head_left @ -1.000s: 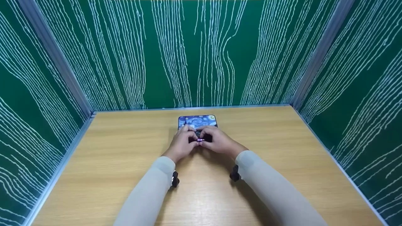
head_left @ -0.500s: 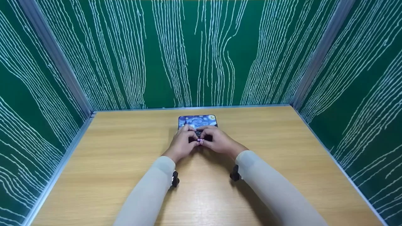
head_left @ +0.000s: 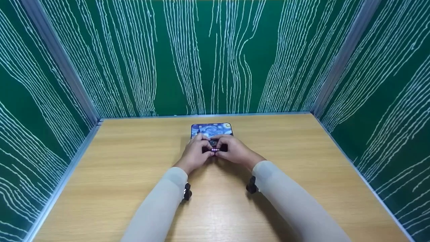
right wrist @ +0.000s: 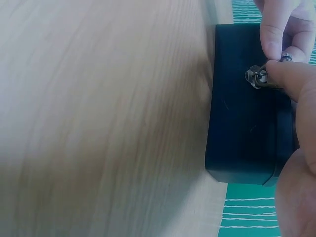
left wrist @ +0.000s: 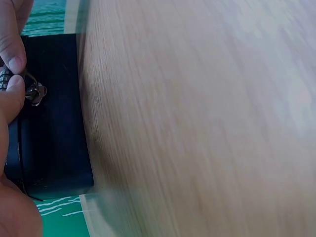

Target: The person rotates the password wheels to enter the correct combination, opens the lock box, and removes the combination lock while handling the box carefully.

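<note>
A dark box (left wrist: pixel 57 143) stands on the table, its lid (head_left: pixel 215 128) printed with a blue swirling night-sky picture. From the metal hasp (right wrist: pixel 256 77) on its front hangs a small combination padlock (head_left: pixel 215 150) with a row of dials and a curved shackle (left wrist: pixel 32 81). My left hand (head_left: pixel 196 152) pinches one end of the padlock between thumb and fingers. At the other end, my right hand (head_left: pixel 236 151) has thumb and forefinger closed on it. Fingers hide much of the padlock's body in both wrist views.
The wooden table (head_left: pixel 134 161) extends around the box on all sides. Green panels (head_left: pixel 221 60) with pale wavy lines enclose its back and sides. A black device (head_left: pixel 251 185) is on the right wrist, and another black device (head_left: pixel 187 191) on the left.
My right thumb and fingertips have shifted slightly to the right, so a little more of the padlock's dials shows. The left hand and the box stay in place.
</note>
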`<state>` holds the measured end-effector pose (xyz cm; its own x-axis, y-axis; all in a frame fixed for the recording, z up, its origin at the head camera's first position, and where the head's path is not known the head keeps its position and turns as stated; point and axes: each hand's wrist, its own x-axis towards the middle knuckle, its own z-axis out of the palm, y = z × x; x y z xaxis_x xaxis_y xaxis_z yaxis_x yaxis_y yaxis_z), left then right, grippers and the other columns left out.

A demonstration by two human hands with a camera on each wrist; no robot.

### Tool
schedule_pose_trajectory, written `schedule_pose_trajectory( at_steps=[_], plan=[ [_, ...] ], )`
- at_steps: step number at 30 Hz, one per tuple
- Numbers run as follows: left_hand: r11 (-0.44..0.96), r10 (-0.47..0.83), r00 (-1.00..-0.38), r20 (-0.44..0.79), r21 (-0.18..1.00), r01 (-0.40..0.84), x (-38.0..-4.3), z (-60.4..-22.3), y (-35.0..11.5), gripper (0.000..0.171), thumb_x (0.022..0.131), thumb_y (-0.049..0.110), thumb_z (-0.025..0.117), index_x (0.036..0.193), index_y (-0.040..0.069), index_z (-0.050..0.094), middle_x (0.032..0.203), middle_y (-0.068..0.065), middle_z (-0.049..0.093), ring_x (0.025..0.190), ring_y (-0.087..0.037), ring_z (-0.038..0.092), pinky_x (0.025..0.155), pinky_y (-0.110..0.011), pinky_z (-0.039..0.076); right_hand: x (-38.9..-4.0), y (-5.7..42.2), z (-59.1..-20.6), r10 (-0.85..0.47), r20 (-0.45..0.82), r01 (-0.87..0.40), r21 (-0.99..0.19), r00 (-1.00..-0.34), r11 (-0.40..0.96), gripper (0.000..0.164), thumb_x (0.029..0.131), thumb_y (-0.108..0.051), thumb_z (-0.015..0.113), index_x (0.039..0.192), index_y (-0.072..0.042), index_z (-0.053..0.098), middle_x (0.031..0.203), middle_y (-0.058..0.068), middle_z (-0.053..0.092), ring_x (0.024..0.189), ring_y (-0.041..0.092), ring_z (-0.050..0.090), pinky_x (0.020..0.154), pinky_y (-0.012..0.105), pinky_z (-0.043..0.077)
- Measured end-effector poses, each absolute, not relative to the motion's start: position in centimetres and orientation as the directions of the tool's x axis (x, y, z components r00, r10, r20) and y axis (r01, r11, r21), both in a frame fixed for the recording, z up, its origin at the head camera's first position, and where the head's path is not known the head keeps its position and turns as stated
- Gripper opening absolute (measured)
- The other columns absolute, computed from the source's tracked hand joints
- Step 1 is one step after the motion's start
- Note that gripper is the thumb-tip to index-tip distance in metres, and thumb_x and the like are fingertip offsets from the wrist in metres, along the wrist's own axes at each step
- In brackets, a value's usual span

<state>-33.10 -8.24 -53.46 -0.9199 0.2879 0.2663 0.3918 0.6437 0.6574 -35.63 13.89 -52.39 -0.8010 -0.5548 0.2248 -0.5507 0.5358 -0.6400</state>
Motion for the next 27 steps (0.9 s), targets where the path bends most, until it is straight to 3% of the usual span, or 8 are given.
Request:
schedule_pose_trajectory(
  at_steps=[8, 27],
  plan=[
    [0.656, 0.299, -0.926, 0.232, 0.655, 0.376, -33.18, -53.42, -8.38, 0.008, 0.101, 0.024, 0.089, 0.1, 0.018, 0.084, 0.139, -0.002, 0.063, 0.14, -0.031, 0.057, 0.124, -0.05, 0.044, -35.6, 13.88, -52.48, -0.547, 0.232, -0.548, -0.644, -0.804, 0.533, 0.009, 0.101, -0.005, 0.083, 0.097, -0.007, 0.075, 0.157, 0.015, 0.07, 0.152, 0.038, 0.062, 0.131, 0.052, 0.048],
    [0.658, 0.304, -0.923, 0.235, 0.649, 0.382, -33.15, -53.61, -8.52, 0.011, 0.102, 0.027, 0.087, 0.101, 0.017, 0.083, 0.138, -0.004, 0.062, 0.139, -0.03, 0.056, 0.124, -0.051, 0.044, -35.66, 13.74, -52.64, -0.522, 0.214, -0.523, -0.639, -0.825, 0.564, 0.01, 0.102, -0.01, 0.084, 0.1, -0.01, 0.074, 0.158, 0.012, 0.07, 0.153, 0.038, 0.061, 0.133, 0.054, 0.045]
  ],
)
